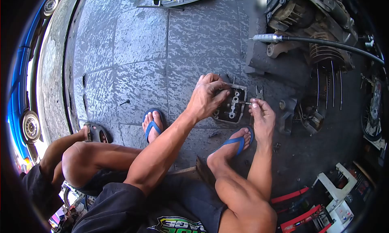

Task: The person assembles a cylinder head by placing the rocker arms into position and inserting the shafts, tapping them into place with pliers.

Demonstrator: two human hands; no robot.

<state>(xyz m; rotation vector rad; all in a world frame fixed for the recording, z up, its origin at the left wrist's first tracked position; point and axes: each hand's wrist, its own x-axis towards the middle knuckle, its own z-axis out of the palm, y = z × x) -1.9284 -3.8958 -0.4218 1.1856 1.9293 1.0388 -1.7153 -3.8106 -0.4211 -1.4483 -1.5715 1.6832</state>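
Note:
My left hand (208, 96) grips the upper left edge of an open metal engine part, which looks like a motorcycle cylinder head (230, 114). Its dark hollow faces up and holds a light metal bracket with round holes. My right hand (262, 116) is on the other side, thumb and fingers pinched on a thin metal pin (246, 103) whose far end reaches into the part. Fingers hide some of the rim and the pin's near end. Just above my right hand, pliers (259, 92) lie on the floor with their jaws showing.
A flexible-shaft rotary tool (267, 38) extends in from the right, near a dismantled engine (324, 54) with long studs. A bolt (125, 102) lies on the floor tiles (142, 83). Red-handled tools (302, 219) sit lower right. Another person's foot (96, 132) is at left.

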